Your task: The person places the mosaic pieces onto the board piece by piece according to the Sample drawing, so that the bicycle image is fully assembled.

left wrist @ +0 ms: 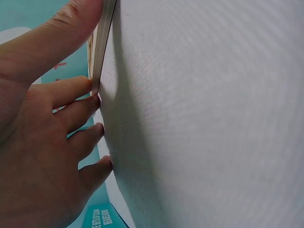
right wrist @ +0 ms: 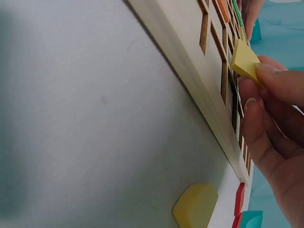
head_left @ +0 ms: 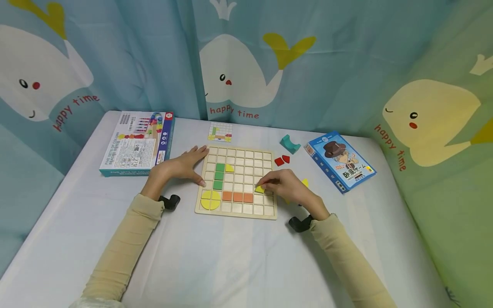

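Note:
A wooden grid board lies flat on the table. My left hand rests at its left edge, fingers spread, thumb and fingertips against the rim. Over the right side of the grid, my right hand pinches a yellow quarter-circle tile between thumb and fingers, tilted just above the cells. Three green squares stand in a column on the board, with a yellow quarter-circle beside the top one. Three orange squares form a row. Yellow quarter tiles make a full circle at the lower left.
Behind the board lies a pattern card. To the right are two red tiles, a teal curved block and a loose yellow tile near my right hand. Game boxes flank the board: a teal-edged one left, a blue one right.

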The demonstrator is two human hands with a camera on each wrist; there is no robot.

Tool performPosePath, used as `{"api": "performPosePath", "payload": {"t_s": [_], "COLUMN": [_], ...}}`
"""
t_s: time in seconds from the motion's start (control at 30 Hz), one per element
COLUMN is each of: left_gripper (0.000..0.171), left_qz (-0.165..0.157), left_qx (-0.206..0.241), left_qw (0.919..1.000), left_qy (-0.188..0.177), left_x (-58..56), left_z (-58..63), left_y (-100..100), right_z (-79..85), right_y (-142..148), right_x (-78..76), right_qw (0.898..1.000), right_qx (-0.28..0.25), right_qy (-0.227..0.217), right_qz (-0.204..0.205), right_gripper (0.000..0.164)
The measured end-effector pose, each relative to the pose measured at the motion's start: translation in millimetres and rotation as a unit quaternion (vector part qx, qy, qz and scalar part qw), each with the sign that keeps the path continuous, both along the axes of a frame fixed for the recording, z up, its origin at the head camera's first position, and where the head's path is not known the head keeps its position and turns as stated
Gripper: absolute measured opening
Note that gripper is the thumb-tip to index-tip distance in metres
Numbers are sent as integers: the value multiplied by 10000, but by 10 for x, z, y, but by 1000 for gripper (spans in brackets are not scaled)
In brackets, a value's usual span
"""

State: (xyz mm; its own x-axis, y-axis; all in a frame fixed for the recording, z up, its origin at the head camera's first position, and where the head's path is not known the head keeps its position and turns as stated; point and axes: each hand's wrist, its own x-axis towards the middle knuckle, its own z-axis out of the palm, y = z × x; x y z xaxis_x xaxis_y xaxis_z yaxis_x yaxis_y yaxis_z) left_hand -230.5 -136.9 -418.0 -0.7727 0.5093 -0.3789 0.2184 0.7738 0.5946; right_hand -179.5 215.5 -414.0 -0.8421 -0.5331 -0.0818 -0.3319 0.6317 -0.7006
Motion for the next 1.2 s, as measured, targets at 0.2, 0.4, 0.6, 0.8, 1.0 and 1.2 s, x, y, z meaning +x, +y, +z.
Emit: {"api": "performPosePath", "payload": {"t_s": [0.2, 0.4, 0.6, 0.8, 1.0, 1.2], "left_gripper": [112, 112, 112, 111, 111, 111], "left_qz": [3, 6, -10, 3, 0, 6], "left_qx": [-58, -53, -22, -6, -21, -14], "left_qw": [10000, 10000, 10000, 10000, 10000, 10000], "left_qy": [-9, 13, -3, -27, -18, -21], "left_x": [4, 9, 16, 23, 23, 27], "left_z": [9, 10, 25, 44, 43, 42], "left_y": [9, 6, 9, 24, 27, 18], "right_z": [15, 7, -28, -26, -12, 25], "right_y": [-31, -48, -58, -63, -40, 53], "right_x": [7, 2, -14, -8, 17, 66], "right_qw": [9999, 9995, 9979, 9978, 9979, 9980], "right_qx": [49, 43, 201, 308, 259, 201], "right_qy": [15, 179, 429, 437, 543, 598], "right_qz": [124, 263, 451, 383, 228, -71], "right_gripper": [16, 16, 17, 17, 15, 15]}}
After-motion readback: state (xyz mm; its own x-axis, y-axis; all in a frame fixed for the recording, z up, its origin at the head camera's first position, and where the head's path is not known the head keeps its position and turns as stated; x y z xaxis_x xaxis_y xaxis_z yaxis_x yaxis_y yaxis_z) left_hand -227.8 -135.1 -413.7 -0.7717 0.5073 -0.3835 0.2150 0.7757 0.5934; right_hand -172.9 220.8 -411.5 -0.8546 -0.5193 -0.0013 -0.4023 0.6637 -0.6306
